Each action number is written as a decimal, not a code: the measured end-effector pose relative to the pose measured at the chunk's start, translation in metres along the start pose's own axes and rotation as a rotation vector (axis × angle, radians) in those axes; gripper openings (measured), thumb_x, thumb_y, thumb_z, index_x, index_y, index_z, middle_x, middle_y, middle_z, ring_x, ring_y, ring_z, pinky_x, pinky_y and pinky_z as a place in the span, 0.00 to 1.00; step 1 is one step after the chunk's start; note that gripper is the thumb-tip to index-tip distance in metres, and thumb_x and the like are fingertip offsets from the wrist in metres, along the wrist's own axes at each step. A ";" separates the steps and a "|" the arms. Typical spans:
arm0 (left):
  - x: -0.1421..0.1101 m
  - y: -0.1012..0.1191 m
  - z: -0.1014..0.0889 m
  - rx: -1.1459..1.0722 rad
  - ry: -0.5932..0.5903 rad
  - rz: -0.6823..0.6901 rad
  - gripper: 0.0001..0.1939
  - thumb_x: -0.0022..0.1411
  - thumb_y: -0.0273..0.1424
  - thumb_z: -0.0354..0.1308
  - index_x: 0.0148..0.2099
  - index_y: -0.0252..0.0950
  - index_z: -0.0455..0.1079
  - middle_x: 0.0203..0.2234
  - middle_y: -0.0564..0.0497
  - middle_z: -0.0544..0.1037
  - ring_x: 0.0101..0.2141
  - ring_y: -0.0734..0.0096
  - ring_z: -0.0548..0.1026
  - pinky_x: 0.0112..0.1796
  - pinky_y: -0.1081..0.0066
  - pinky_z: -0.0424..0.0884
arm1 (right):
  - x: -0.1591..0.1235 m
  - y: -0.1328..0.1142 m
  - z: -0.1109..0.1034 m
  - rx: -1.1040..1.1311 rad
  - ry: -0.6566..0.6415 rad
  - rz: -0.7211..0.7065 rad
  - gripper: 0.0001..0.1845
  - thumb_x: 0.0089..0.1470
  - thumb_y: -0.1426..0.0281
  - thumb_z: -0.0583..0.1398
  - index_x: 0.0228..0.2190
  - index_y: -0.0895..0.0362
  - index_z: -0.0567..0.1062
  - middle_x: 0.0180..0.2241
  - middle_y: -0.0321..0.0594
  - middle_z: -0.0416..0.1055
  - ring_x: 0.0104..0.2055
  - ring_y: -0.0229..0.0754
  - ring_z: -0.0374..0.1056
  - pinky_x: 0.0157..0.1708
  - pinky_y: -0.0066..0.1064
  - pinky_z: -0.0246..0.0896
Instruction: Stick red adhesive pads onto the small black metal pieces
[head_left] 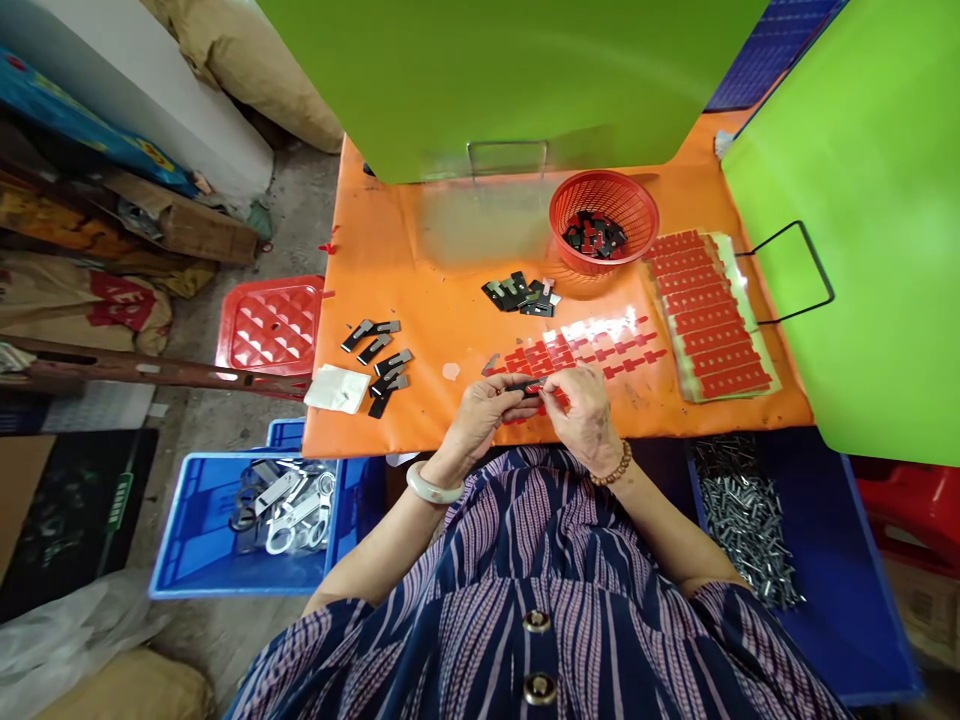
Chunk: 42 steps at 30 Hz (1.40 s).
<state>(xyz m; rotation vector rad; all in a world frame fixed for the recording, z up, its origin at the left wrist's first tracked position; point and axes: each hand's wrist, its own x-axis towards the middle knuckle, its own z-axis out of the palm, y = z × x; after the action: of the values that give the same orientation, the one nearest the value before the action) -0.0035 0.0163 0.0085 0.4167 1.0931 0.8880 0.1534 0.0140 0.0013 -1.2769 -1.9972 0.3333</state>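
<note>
A small black flat part is held level in the fingers of my left hand, over the front of the orange table. At its right end my right hand is closed in a pinch; whatever lies between these fingertips is too small to make out. Under and beyond both hands lie rows of red die-cut pieces. Black parts with grey tabs are scattered to the left. Several similar black parts with clear or grey tabs lie together beyond the red rows.
A red basket holds black and red parts. Stacked red sheets lie at the right, and a white pad at the left edge. Green panels with wire handles stand behind and right. Blue bins sit below the orange table.
</note>
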 end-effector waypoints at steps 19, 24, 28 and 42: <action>-0.001 0.004 0.002 0.010 0.013 0.015 0.10 0.53 0.20 0.59 0.40 0.28 0.73 0.29 0.46 0.82 0.30 0.65 0.82 0.40 0.66 0.79 | 0.002 -0.001 -0.003 0.026 -0.030 0.018 0.11 0.57 0.78 0.53 0.26 0.53 0.66 0.25 0.37 0.68 0.32 0.42 0.64 0.41 0.38 0.59; -0.001 0.005 0.003 0.016 0.024 -0.001 0.10 0.54 0.19 0.57 0.41 0.28 0.72 0.28 0.46 0.82 0.29 0.65 0.82 0.40 0.65 0.79 | 0.003 -0.002 -0.004 0.048 -0.001 0.009 0.10 0.57 0.79 0.54 0.27 0.53 0.66 0.25 0.37 0.68 0.31 0.42 0.64 0.40 0.38 0.60; -0.001 0.005 0.003 0.010 0.020 0.007 0.10 0.53 0.20 0.59 0.40 0.28 0.72 0.27 0.46 0.82 0.29 0.66 0.82 0.36 0.69 0.80 | 0.003 -0.002 -0.003 0.044 -0.006 0.004 0.10 0.56 0.79 0.54 0.27 0.53 0.66 0.25 0.36 0.68 0.31 0.42 0.64 0.41 0.38 0.60; -0.001 0.005 0.000 0.029 0.008 0.029 0.12 0.50 0.23 0.63 0.40 0.28 0.73 0.28 0.46 0.81 0.30 0.65 0.82 0.37 0.68 0.79 | 0.004 -0.003 -0.003 0.060 -0.045 0.022 0.11 0.55 0.80 0.54 0.26 0.52 0.66 0.25 0.37 0.67 0.32 0.43 0.63 0.42 0.40 0.59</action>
<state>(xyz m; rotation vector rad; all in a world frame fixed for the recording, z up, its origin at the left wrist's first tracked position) -0.0055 0.0190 0.0127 0.4543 1.1110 0.9012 0.1523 0.0153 0.0068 -1.2643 -1.9972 0.4330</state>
